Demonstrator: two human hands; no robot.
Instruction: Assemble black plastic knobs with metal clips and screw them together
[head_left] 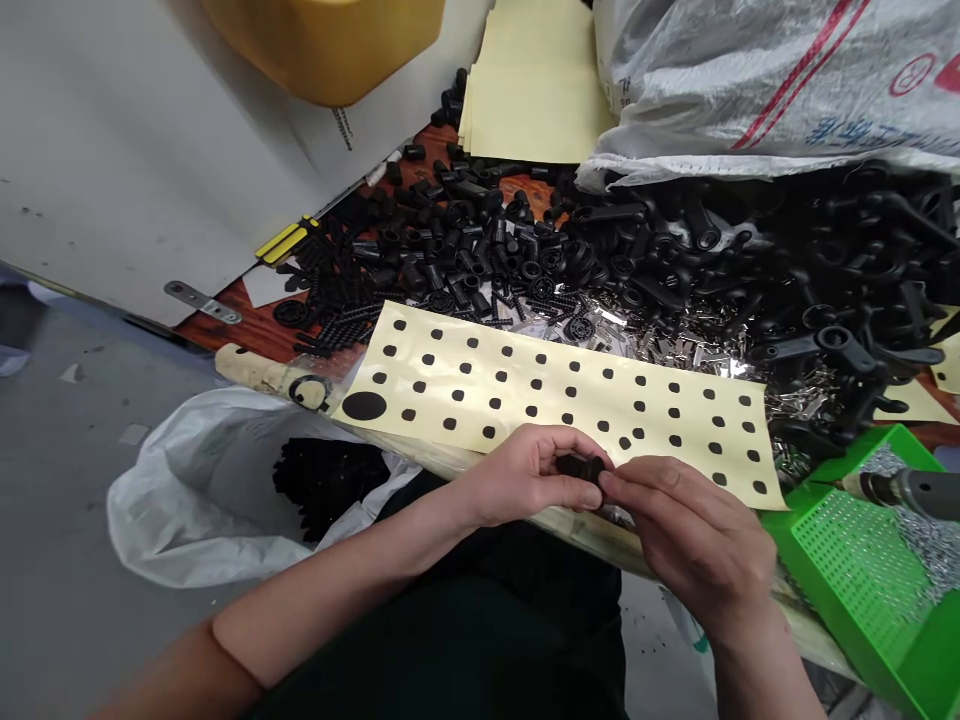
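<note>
Just over the bench (225,325) edge, a small black plastic part (581,468) is pinched between the left grip (521,478) and right grip (694,535), both pretty much closed on it. Right behind them, a yellow dotted sheet (555,395) is laid out, with heaps of black plastic parts (465,250) and shiny metal clips (660,340) piled past it. A green perforated tray (862,570) is parked off to the right, and a white plastic bag (217,490) of black bits is seen on the left.

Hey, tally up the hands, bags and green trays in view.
Hands: 2, left hand and right hand, both on a small black part
Bags: 2, white woven sack and white plastic bag
Green trays: 1, green perforated tray
Total: 5
</note>
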